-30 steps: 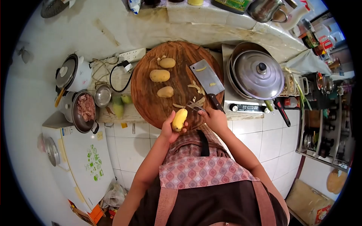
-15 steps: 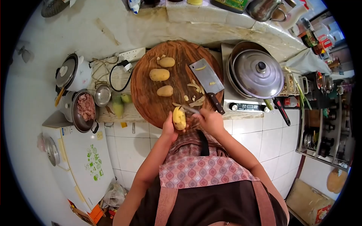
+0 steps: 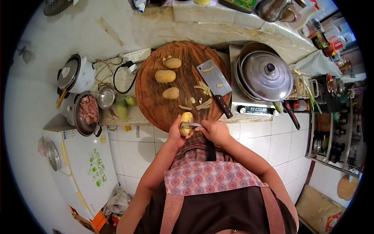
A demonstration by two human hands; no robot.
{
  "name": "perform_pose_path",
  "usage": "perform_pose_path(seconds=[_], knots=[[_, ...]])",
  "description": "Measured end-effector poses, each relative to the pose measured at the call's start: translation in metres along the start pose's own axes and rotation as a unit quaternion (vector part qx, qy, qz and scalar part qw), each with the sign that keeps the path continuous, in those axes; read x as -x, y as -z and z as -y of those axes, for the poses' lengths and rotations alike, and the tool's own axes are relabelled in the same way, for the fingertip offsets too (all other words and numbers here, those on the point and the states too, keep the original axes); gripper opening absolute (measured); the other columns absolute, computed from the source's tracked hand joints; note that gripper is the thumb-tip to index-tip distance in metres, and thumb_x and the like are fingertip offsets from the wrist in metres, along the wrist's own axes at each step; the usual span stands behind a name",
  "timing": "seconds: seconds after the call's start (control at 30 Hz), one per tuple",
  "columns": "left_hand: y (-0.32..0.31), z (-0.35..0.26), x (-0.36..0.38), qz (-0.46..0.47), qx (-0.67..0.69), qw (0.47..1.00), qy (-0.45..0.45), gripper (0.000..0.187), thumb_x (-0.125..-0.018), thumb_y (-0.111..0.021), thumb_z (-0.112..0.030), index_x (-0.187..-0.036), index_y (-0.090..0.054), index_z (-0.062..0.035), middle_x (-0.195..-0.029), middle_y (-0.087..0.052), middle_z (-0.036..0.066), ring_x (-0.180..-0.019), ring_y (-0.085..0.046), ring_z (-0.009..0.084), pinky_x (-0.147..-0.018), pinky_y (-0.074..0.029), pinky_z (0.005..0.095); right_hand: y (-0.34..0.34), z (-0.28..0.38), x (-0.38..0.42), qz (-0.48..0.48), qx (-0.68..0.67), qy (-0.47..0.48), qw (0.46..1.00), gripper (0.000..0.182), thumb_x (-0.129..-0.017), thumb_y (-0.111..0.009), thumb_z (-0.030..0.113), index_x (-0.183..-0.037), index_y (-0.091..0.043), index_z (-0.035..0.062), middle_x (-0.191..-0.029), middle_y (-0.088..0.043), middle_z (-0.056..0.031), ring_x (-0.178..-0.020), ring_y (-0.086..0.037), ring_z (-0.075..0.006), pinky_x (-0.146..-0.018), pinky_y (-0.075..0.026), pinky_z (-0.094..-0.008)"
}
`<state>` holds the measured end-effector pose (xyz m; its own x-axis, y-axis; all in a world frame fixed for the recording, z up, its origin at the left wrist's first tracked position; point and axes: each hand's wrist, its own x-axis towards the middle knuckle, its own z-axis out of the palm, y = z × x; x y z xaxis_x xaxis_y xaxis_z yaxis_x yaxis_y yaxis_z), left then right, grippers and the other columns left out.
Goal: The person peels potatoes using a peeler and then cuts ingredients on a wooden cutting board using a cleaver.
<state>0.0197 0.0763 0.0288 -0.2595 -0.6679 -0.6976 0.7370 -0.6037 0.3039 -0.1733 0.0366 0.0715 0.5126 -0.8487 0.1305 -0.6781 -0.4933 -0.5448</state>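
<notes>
My left hand (image 3: pixel 178 132) is closed around a partly peeled yellow potato (image 3: pixel 187 117) at the near edge of the round wooden cutting board (image 3: pixel 152 109). In my right hand (image 3: pixel 215 130) is a metal peeler (image 3: pixel 191 125), its head lying across the potato's surface. Three unpeeled potatoes, the nearest one (image 3: pixel 170 93) among them, sit on the left half of the board. A cleaver (image 3: pixel 214 80) with a dark handle lies on the right half. Potato peelings (image 3: pixel 203 89) are scattered beside the cleaver, and a few bits stick to its blade.
Right of the board, a lidded pan (image 3: pixel 265 74) stands on an induction cooker (image 3: pixel 255 110). At left are a pan of raw meat (image 3: pixel 97 126), a small metal bowl (image 3: pixel 106 97), green vegetables (image 3: pixel 122 111) and a white pot (image 3: pixel 83 76). A power strip (image 3: pixel 137 55) lies behind.
My right hand has brought the peeler onto the potato from its right side. The potato is turned more upright in my left hand.
</notes>
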Motion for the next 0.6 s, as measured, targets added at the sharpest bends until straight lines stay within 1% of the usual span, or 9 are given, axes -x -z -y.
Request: perform_pose_path(seconds=[0.03, 0.13, 0.23, 0.27, 0.3, 0.37, 0.43, 0.5, 0.6], knots=[[0.002, 0.001, 0.0, -0.001, 0.0, 1.0, 0.0, 0.05, -0.1, -0.034, -0.05, -0.117, -0.052, -0.0067, -0.089, -0.062, 0.019, -0.057, -0.057, 0.0225, -0.039, -0.037, 0.0246, -0.007, -0.002, 0.001, -0.007, -0.009, -0.002, 1.0, 0.04, -0.088, -0.062, 0.046, -0.071, -0.056, 0.0094, -0.055, -0.058, -0.0123, -0.052, -0.06, -0.0349, -0.046, -0.046, -0.0445], [-0.005, 0.001, 0.004, 0.044, 0.002, 0.999, 0.017, 0.052, -0.101, -0.034, -0.05, -0.114, -0.054, -0.0041, -0.089, -0.063, 0.017, -0.055, -0.056, 0.0216, -0.038, -0.035, 0.025, -0.012, -0.026, -0.017, 0.038, 0.106, -0.142, 0.983, 0.042, -0.088, -0.062, 0.046, -0.071, -0.058, 0.0073, -0.055, -0.059, -0.0161, -0.054, -0.062, -0.0364, -0.047, -0.047, -0.0457], [-0.032, 0.0, 0.014, -0.061, 0.088, 0.994, 0.023, 0.056, -0.1, -0.033, -0.051, -0.12, -0.053, -0.0034, -0.095, -0.064, 0.017, -0.07, -0.061, 0.0229, -0.054, -0.052, 0.0336, -0.006, -0.029, -0.016, -0.028, 0.065, -0.142, 0.987, 0.041, -0.088, -0.063, 0.044, -0.07, -0.058, 0.0073, -0.055, -0.058, -0.017, -0.054, -0.062, -0.0365, -0.047, -0.046, -0.0461], [-0.021, 0.001, 0.009, -0.047, 0.086, 0.995, 0.028, 0.056, -0.1, -0.034, -0.052, -0.123, -0.054, -0.0047, -0.097, -0.065, 0.015, -0.077, -0.062, 0.0242, -0.064, -0.056, 0.0391, -0.003, -0.024, -0.012, -0.02, 0.051, -0.138, 0.989, 0.038, -0.087, -0.065, 0.042, -0.071, -0.058, 0.0079, -0.057, -0.059, -0.0157, -0.055, -0.062, -0.0355, -0.047, -0.047, -0.0448], [-0.018, -0.002, 0.01, -0.047, 0.087, 0.995, 0.028, 0.056, -0.1, -0.034, -0.052, -0.123, -0.054, -0.0047, -0.097, -0.065, 0.015, -0.077, -0.062, 0.0242, -0.064, -0.056, 0.0391, 0.0, -0.017, -0.006, -0.02, 0.051, -0.137, 0.989, 0.038, -0.087, -0.065, 0.042, -0.071, -0.058, 0.0079, -0.057, -0.059, -0.0157, -0.055, -0.062, -0.0355, -0.047, -0.047, -0.0448], [-0.013, -0.007, 0.011, 0.022, 0.041, 0.998, 0.031, 0.054, -0.1, -0.034, -0.052, -0.119, -0.056, -0.0059, -0.095, -0.065, 0.014, -0.073, -0.061, 0.0245, -0.059, -0.054, 0.0362, 0.004, 0.0, 0.002, -0.011, 0.01, -0.038, 0.999, 0.035, -0.086, -0.066, 0.04, -0.073, -0.057, 0.0086, -0.06, -0.06, -0.0137, -0.055, -0.062, -0.0343, -0.047, -0.047, -0.0437], [0.001, -0.002, 0.001, 0.004, 0.034, 0.998, 0.046, 0.054, -0.1, -0.034, -0.053, -0.115, -0.056, -0.0065, -0.093, -0.064, 0.013, -0.068, -0.06, 0.0241, -0.052, -0.048, 0.0333, 0.002, 0.007, 0.006, 0.016, 0.011, -0.006, 1.0, 0.034, -0.086, -0.066, 0.04, -0.075, -0.056, 0.0089, -0.061, -0.06, -0.0122, -0.055, -0.062, -0.0336, -0.047, -0.047, -0.0429], [0.011, 0.003, -0.005, 0.098, 0.068, 0.991, 0.066, 0.054, -0.099, -0.035, -0.054, -0.112, -0.056, -0.0062, -0.089, -0.063, 0.013, -0.065, -0.058, 0.023, -0.047, -0.042, 0.0309, -0.011, -0.004, 0.0, -0.011, 0.025, 0.006, 1.0, 0.034, -0.086, -0.065, 0.041, -0.077, -0.057, 0.0092, -0.061, -0.06, -0.012, -0.056, -0.062, -0.0329, -0.048, -0.048, -0.0423], [0.011, 0.005, -0.005, 0.047, 0.049, 0.996, 0.062, 0.053, -0.099, -0.036, -0.055, -0.111, -0.057, -0.0077, -0.089, -0.062, 0.014, -0.066, -0.057, 0.0237, -0.047, -0.041, 0.0301, -0.016, -0.026, -0.024, 0.01, 0.078, -0.106, 0.991, 0.037, -0.087, -0.065, 0.041, -0.074, -0.057, 0.0077, -0.059, -0.06, -0.0131, -0.056, -0.062, -0.0342, -0.049, -0.048, -0.044]])
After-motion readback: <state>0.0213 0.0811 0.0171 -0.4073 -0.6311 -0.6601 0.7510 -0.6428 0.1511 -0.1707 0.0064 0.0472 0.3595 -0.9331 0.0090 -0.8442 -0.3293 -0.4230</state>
